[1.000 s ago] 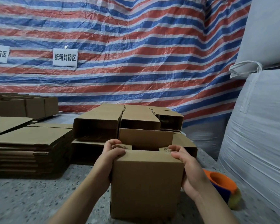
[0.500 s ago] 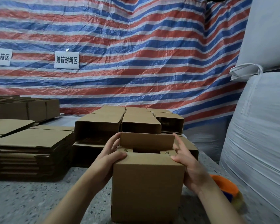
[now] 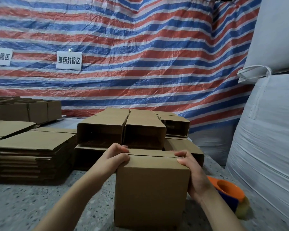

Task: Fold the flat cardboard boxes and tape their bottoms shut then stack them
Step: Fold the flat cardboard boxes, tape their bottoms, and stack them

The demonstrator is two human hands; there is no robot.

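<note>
We're at a grey speckled worktop (image 3: 32, 202) w/ a red-white-blue striped tarp (image 3: 140, 47) as back wall; two white paper signs (image 3: 69, 60) hang on it at 10–11 o'clock. White bulk sacks (image 3: 265, 139) wall off the 3 o'clock side, close to the worktop edge.

The cardboard box (image 3: 150, 194) stands upright at 6 o'clock, flaps folded down on top. Left hand (image 3: 115, 157) grips its top left corner, fingers curled over the flaps, thumb on the near face. Right hand (image 3: 190, 170) clamps the top right corner, fingers curled onto the top.

Folded boxes (image 3: 123, 129) sit stacked at 12, just behind. Flat cardboard stack (image 3: 32, 152) at 9. Orange-blue tape dispenser (image 3: 228, 192) at 4, just beside the right wrist. Bare worktop lies at 7–8 o'clock.
</note>
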